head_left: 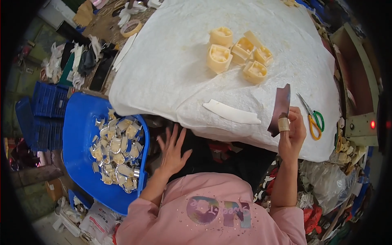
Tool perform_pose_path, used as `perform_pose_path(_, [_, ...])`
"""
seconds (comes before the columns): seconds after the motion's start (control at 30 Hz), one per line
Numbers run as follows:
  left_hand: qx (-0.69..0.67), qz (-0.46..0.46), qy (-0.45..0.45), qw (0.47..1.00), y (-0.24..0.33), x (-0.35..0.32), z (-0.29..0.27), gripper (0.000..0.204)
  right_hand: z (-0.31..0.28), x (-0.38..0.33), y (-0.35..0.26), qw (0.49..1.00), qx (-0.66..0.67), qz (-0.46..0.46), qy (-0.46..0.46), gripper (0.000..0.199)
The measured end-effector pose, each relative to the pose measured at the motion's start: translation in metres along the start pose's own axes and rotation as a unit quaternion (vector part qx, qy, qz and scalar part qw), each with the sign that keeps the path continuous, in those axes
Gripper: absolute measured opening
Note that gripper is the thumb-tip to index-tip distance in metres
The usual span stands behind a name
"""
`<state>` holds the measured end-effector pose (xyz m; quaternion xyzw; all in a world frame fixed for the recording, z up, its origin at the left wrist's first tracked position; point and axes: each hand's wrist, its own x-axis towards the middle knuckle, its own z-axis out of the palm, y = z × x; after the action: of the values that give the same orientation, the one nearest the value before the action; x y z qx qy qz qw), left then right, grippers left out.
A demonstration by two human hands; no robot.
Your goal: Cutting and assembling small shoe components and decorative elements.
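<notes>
My right hand (295, 134) pinches a dark brownish strip (281, 102) and holds it upright over the right front of the cloth-covered table (163, 81). A beige wrap goes round one of its fingers. My left hand (171, 154) has its fingers spread, with nothing in it, by the table's front edge and beside the blue tub (75, 151). A curved white strip (230, 112) lies flat on the cloth. Scissors (314, 121) with yellow and green handles rest right of my right hand. Several cream hollow pieces (219, 58) stand grouped farther back.
Many silver and cream pieces (118, 157) fill the blue tub on the left. Blue crates (49, 98) stand beyond it. A tape roll (131, 27) is at the back left. On the right are a metal box with a red light (372, 125) and a clear plastic bag (326, 179).
</notes>
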<state>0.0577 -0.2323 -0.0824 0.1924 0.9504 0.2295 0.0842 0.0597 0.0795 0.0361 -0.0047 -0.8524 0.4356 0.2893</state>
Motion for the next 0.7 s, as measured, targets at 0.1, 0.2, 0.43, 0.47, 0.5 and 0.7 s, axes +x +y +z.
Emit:
perform_pose_path(0.1, [0.026,-0.003,0.094,0.995,-0.015,-0.007,-0.007,0.061,-0.004,0.001,-0.006,0.999,-0.026,-0.015,-0.012,0.017])
perform_pose_path(0.2, [-0.003,0.049,0.129,0.990,-0.006,0.002,-0.023,0.042,0.000,0.000,-0.005,0.999,-0.022,-0.018,-0.027,0.018])
perform_pose_path(0.43, [0.058,0.226,0.165,0.958,0.044,0.038,-0.078,0.028,-0.004,-0.007,-0.003,0.999,-0.024,-0.017,-0.036,0.017])
perform_pose_path(0.47, [0.027,0.277,0.194,0.941,0.047,0.038,-0.082,0.027,-0.002,-0.008,0.001,0.999,-0.018,-0.010,-0.033,0.016])
perform_pose_path(0.5, [0.027,0.274,0.193,0.942,0.046,0.032,-0.080,0.027,-0.001,-0.009,0.002,0.999,-0.014,0.000,-0.029,0.015])
perform_pose_path(0.7, [0.107,-0.006,-0.054,0.993,-0.003,-0.002,-0.003,0.049,-0.005,-0.009,0.000,0.999,-0.028,0.007,-0.021,0.017])
